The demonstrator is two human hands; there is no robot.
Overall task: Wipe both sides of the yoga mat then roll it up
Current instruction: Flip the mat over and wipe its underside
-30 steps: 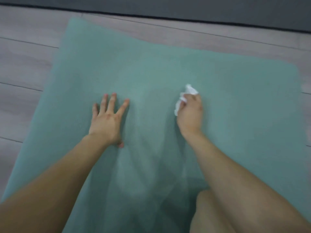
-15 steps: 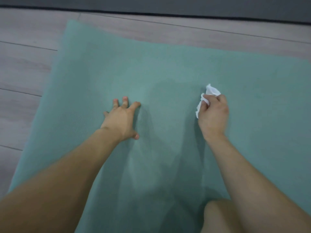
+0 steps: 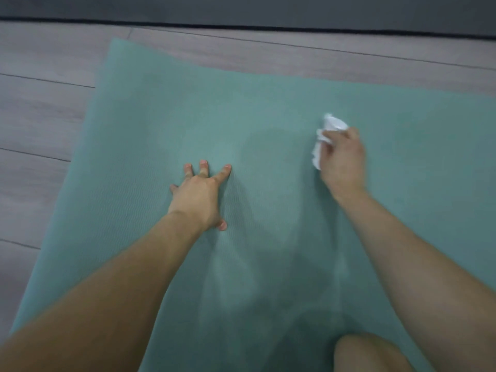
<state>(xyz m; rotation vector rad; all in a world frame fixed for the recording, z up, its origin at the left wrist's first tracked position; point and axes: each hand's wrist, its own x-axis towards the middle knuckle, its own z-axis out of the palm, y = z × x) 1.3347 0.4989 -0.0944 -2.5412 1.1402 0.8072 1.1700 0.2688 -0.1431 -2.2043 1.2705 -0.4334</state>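
Colours showing
Yoga mat is showing teal, finely rippled; wipe, two o'clock, white; floorboards, ten o'clock, grey.

The teal yoga mat lies unrolled and flat on the grey plank floor.

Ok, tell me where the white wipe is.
In the head view the crumpled white wipe is right of centre, gripped by the right hand on the teal foam yoga mat, apart from the left hand.

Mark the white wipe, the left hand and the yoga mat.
white wipe (image 3: 333,124), head view, crumpled upper end.
left hand (image 3: 199,196), head view, back of the hand.
yoga mat (image 3: 171,111), head view, bare far-left area.
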